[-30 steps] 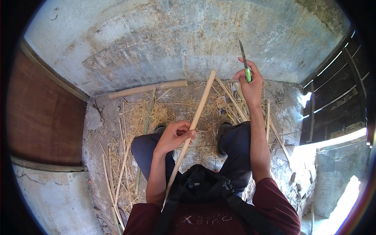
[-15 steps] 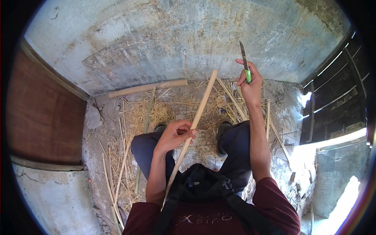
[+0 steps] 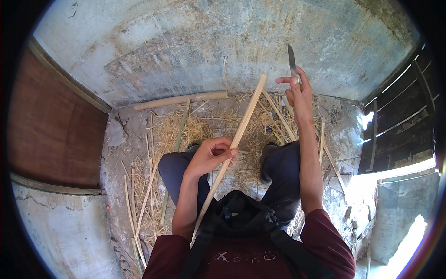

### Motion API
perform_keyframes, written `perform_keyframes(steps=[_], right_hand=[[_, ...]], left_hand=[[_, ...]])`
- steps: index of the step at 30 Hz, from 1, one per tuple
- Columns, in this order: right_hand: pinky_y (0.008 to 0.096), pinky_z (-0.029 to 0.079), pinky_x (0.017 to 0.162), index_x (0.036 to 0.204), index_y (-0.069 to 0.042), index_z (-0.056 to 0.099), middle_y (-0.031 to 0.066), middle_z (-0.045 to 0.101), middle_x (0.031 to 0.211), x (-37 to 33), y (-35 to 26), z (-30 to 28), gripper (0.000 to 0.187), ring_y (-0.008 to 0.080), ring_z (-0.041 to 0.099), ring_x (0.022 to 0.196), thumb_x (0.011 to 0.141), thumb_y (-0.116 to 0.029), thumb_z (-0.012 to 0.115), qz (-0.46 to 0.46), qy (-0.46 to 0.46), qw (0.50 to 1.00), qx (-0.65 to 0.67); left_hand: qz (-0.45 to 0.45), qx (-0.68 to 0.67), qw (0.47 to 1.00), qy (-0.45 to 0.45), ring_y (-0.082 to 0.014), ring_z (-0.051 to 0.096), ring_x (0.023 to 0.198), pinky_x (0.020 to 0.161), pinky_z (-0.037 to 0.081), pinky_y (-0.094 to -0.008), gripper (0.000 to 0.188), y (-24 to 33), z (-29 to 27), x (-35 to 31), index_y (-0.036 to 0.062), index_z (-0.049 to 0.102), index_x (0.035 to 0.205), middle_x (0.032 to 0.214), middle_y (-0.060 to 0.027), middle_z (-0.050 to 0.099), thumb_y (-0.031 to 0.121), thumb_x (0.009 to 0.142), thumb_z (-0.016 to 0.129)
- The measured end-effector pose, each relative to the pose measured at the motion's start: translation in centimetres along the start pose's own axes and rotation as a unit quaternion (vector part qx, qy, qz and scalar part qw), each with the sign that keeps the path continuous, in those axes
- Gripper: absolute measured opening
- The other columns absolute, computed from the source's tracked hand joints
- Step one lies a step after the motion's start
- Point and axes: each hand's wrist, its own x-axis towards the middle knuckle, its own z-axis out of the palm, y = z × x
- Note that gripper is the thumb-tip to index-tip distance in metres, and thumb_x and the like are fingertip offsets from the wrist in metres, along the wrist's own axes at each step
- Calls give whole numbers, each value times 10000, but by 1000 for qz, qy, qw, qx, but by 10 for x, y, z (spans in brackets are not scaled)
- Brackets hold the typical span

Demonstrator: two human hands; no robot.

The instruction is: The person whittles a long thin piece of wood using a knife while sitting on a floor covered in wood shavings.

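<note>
My left hand (image 3: 214, 156) pinches a long pale bamboo strip (image 3: 247, 115) between thumb and fingers near its middle. The strip slants from beside my left upper arm up to a free tip in front of the wall. On the right, away from the strip, my right hand (image 3: 297, 93) is raised and closed on a knife (image 3: 291, 56). The dark blade points up toward the wall, and most of the handle is hidden by my fingers. The blade does not touch the strip.
Thin shavings (image 3: 195, 130) and several split strips litter the floor around my feet. A thick bamboo pole (image 3: 186, 100) lies along the wall (image 3: 176, 51). To the left is a brown wooden panel (image 3: 55, 125); dark boards (image 3: 399, 125) with bright gaps stand at the right.
The knife has turned in my right hand, so its green handle no longer shows. The bamboo strip's tip and my left hand have shifted slightly to the right in view.
</note>
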Motion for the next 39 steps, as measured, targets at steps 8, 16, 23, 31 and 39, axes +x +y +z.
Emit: perform_keyframes(steps=[8,16,23,31,39], right_hand=[[211,204,475,1669,-68,363,91,720,1048,0,5,-9,890,17,261,509,1094,-744,430,58,-88,985,135],[231,251,504,1688,-101,347,73,688,972,-7,-4,-1,756,25,314,531,1118,-554,552,100,-133,969,181],[255,424,648,1647,-91,430,30,685,960,-17,7,22,850,50,533,714,948,-275,878,89,-118,987,66],[320,528,897,1612,-40,460,5,684,945,-17,18,30,903,118,656,948,864,-166,949,39,-69,997,17],[306,514,883,1554,-42,485,26,702,953,-26,-1,41,759,119,670,953,935,-212,889,12,-47,998,-38]], left_hand=[[0,-21,999,31,-122,748,807,704,656,-301,150,6,14,-12,-26,729,1127,920,-79,769,105,1056,749],[4,-19,998,57,-157,760,743,680,630,-299,212,9,25,-18,-9,731,1171,881,-91,765,187,1097,702],[1,-24,997,68,-145,757,753,698,643,-294,222,1,27,-20,-26,705,1231,919,-97,763,153,1103,689],[24,47,994,100,-165,759,974,855,622,-313,334,-4,37,-50,-4,627,1381,1061,-107,778,187,1113,680],[-132,57,990,1,-112,721,741,667,583,-257,320,-20,31,-109,-4,632,1349,851,-67,729,252,1181,538]])
